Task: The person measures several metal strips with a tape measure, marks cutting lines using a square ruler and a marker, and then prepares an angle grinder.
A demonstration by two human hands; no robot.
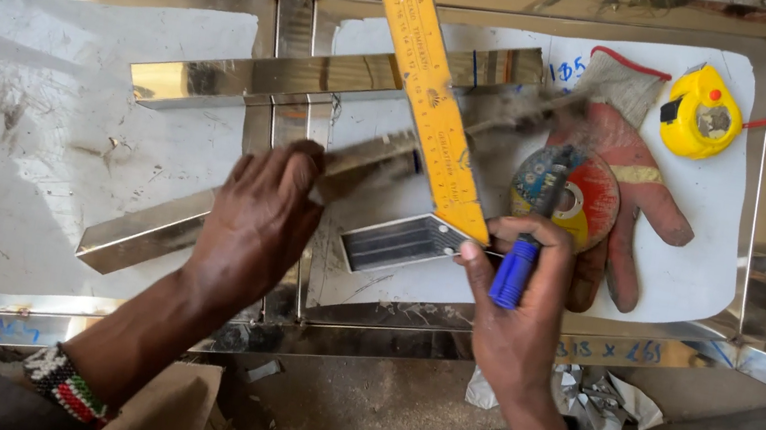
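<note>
Left hand [259, 217] presses flat, fingers spread, on steel angle strip [200, 223] lying on desk [39, 144]. Right hand [519, 286] clamped on blue marker [513, 271], at yellow square ruler [432, 91].

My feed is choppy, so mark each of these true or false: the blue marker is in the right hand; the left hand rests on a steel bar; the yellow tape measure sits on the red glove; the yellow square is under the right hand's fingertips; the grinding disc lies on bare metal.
1. The right hand holds the blue marker pen. True.
2. The left hand presses on the polished steel flat bar. True.
3. The yellow tape measure sits on the red work glove. False: it lies beside the glove, on the white sheet.
4. The right hand's fingertips touch the foot of the yellow try square. True.
5. The round grinding disc lies on bare metal. False: it rests on the glove.
</note>
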